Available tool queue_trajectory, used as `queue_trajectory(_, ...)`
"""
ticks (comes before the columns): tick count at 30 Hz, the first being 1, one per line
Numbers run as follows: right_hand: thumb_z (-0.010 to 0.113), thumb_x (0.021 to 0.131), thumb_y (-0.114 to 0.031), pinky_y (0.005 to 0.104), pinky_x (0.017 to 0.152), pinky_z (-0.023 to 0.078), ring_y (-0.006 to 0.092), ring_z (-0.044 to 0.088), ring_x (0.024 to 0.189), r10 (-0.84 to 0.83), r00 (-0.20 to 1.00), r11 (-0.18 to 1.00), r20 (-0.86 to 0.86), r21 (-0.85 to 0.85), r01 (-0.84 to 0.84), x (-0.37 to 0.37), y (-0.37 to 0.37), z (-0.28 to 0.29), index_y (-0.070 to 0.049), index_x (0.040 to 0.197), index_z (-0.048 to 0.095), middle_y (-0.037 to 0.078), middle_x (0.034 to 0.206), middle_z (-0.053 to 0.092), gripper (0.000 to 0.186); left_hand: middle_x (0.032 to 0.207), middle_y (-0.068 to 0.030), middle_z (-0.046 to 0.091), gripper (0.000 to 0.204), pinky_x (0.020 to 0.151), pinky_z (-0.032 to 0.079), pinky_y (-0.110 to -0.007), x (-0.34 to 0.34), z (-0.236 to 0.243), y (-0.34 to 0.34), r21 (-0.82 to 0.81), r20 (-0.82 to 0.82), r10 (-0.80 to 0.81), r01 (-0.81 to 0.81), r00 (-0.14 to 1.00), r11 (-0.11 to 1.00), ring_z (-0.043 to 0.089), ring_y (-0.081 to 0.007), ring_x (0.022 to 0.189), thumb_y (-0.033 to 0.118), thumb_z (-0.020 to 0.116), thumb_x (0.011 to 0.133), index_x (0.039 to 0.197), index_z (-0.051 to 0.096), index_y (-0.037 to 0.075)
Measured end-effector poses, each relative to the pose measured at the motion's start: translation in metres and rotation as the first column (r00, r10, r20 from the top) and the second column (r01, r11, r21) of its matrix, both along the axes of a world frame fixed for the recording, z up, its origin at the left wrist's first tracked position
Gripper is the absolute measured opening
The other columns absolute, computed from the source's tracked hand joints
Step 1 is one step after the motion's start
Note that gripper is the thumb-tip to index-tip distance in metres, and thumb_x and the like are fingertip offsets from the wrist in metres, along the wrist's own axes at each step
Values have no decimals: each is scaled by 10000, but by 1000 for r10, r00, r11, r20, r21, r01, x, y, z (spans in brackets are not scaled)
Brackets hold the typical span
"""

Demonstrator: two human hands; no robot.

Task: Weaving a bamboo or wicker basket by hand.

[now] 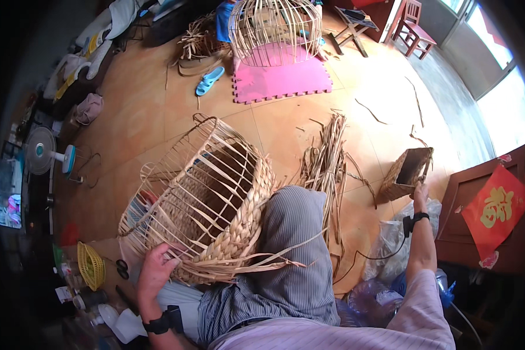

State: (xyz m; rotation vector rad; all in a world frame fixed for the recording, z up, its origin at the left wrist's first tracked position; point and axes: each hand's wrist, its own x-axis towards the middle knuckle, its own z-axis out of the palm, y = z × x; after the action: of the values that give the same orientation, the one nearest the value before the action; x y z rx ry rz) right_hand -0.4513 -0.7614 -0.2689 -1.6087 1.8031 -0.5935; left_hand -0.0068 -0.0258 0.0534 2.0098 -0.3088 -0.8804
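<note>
A large half-woven basket [248,227] lies tilted against my left leg, its bare ribs and wire-like frame facing up and left. My left hand [156,269] grips its lower edge, where loose straw strands [274,261] trail out across my thigh. Off to the right, my arm is stretched out. There my right hand [420,195] is closed on the rim of a small woven box [397,178], tipped with its opening toward the upper right. What lies inside the box is too dark to make out. Between the two stands a bundle of dried straw [326,160].
A pink foam mat [280,81] lies ahead, with another ribbed basket frame [277,29] and a person behind it. A blue slipper [210,80] is beside the mat. Plastic bags [385,248] and bottles crowd my right side. Scissors [122,268] and a yellow basket [91,266] are at left.
</note>
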Motion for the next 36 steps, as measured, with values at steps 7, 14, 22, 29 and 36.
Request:
queue_trajectory(7,582,1034,-313,349,560,639,236,736,754,-157,872,988,463,66,143,-19,85,1,-30,1186,633,120,995,715,326,1080,-55,714,355,916,544,-274,0,-6,6,11,-16,-3,4,1000,1000,678,-127,1013,-153,582,875,1200,675,-44)
queue_trajectory(14,574,1051,-385,411,780,607,256,728,1074,-243,652,946,718,323,-3,-8,225,11,-69,1331,607,82,1227,711,423,1029,-71,721,355,861,544,-270,-2,-4,3,-16,39,-35,36,999,999,685,-134,949,-158,580,856,1181,680,-53)
queue_trajectory(22,596,1062,-392,414,914,533,242,667,1211,-282,476,826,833,463,-321,34,335,17,-119,1399,584,28,1347,682,433,1026,-91,722,335,841,549,-278,-2,-4,4,35,56,-33,32,998,999,687,-138,926,-132,587,856,1163,686,-42)
queue_trajectory(29,605,1059,-397,466,1033,460,257,621,1282,-344,584,764,735,580,-281,38,374,12,-97,1410,571,49,1390,653,463,1012,-96,719,315,837,551,-285,0,-3,5,16,58,-57,57,997,998,685,-138,924,-133,588,857,1143,686,-44)
queue_trajectory(36,554,1091,-348,429,969,549,257,667,1194,-311,569,775,761,550,-312,87,351,4,-57,1363,578,95,1317,674,399,966,-108,733,319,819,557,-289,0,-2,1,78,17,14,-16,1000,997,706,-156,913,-137,588,839,1122,701,-45)
